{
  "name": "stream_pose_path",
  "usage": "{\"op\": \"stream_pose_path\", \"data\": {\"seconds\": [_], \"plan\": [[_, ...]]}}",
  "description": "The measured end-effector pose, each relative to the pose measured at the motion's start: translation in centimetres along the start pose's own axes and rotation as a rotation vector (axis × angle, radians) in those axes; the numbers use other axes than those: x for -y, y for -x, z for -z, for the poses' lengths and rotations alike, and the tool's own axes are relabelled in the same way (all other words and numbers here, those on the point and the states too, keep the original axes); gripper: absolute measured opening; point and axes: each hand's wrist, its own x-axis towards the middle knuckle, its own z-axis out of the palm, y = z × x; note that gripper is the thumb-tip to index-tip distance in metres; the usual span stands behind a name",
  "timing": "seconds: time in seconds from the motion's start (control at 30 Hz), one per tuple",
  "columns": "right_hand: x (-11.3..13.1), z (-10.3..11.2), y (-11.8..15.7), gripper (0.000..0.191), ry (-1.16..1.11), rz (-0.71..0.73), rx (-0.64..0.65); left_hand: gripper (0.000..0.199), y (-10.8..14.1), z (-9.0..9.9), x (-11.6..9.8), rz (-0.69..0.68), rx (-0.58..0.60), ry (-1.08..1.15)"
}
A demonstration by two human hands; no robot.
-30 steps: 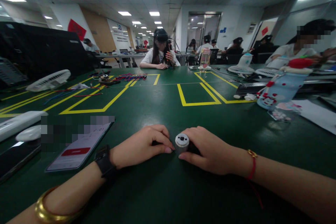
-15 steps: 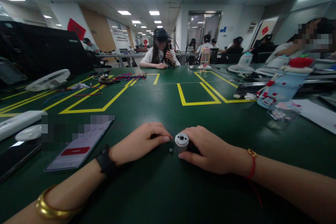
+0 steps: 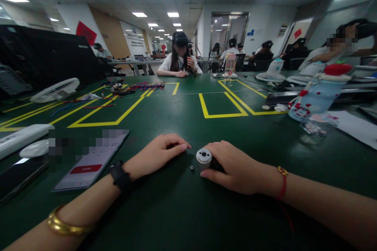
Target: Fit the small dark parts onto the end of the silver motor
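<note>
In the head view, the left hand [image 3: 160,153], thumb and forefinger nearly meeting, any grip unclear, is drawing away from a tiny ring-like part [image 3: 192,168], leaving it lying loose beside a metal cylinder [image 3: 204,160], which the right hand [image 3: 238,168] is gripping upright, fingers wrapped around.

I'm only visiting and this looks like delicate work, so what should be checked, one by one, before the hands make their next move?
1. Right hand has hold of the short silver metal cylinder: ok.
2. Cylinder upright, its face with the dark holes upward: ok.
3. Tiny ring-shaped metal part in plain view on the dark green table, apart from both hands: ok.
4. Left hand free: cannot tell; nothing shows at its fingertips, but the palm is hidden.
5. Holes in the cylinder's face clean inside: cannot tell, too small.
6. Flat phone with a red bar on its screen clear of both hands: ok.
</note>
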Motion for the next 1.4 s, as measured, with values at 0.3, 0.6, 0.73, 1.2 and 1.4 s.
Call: {"op": "stream_pose_path", "data": {"seconds": [0.3, 0.6, 0.73, 1.2, 1.4], "plan": [[-0.1, 0.0, 0.1, 0.031, -0.003, 0.006, -0.002, 0.022, -0.1, -0.2, 0.0, -0.015, 0.009, -0.018], [0.0, 0.0, 0.0, 0.029, -0.010, 0.005, 0.002, 0.017, 0.4, -0.2, -0.4, -0.083, 0.101, -0.098], [0.0, 0.0, 0.0, 0.028, -0.014, 0.000, 0.008, 0.019, 0.6, -0.2, -0.8, -0.121, 0.157, -0.125], [0.0, 0.1, 0.1, 0.029, -0.006, -0.001, 0.015, 0.012, 0.5, -0.9, -1.3, -0.111, -0.006, -0.043], [-0.1, -0.1, 0.1, 0.028, 0.020, 0.012, -0.007, 0.016, 0.7, -1.6, -2.7, -0.149, -0.221, 0.049]]}}
